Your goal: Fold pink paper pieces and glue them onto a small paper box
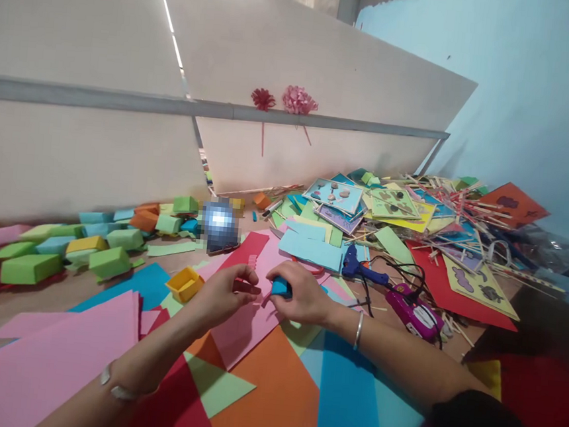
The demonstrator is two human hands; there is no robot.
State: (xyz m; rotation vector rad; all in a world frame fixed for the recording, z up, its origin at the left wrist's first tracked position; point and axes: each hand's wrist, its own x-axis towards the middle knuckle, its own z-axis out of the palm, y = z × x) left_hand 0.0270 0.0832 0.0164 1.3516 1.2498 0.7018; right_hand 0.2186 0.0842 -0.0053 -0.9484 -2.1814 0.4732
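Note:
My left hand is closed in a pinch on a strip of pink paper whose top edge is cut into a fringe. My right hand is closed round the blue handle of a tool, probably scissors, held against that paper. Both hands hover over a larger pink sheet lying among coloured sheets on the wooden table. A small open yellow paper box sits just left of my left hand.
Folded paper boxes in green, blue, orange and yellow lie at the left. A blue glue gun and a purple one with cords lie to the right, by picture cards and wooden sticks. White boards carry two paper flowers.

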